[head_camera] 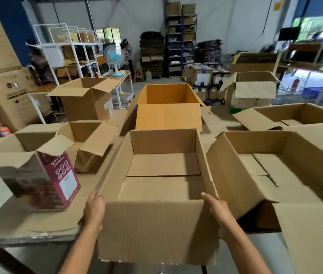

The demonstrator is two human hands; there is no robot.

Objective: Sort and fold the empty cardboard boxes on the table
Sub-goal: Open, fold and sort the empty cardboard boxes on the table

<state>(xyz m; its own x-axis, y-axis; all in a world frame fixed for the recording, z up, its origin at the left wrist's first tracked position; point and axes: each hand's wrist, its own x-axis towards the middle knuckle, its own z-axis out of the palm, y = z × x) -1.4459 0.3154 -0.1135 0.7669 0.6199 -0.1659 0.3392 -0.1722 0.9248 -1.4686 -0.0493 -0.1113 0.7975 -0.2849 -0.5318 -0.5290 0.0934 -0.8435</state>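
Clasping the cardboard box [156,230] between them, left hand [94,211] and right hand [221,212] grasp its near corners.

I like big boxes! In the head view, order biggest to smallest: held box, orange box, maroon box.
held box
maroon box
orange box
The orange box sits farthest, so true sizes are unsure.

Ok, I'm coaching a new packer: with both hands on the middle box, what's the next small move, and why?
Probably lift the middle box toward the body. The left hand and right hand grip its near corners, and the maroon printed box and a larger open box crowd its sides, leaving little room to flatten it.
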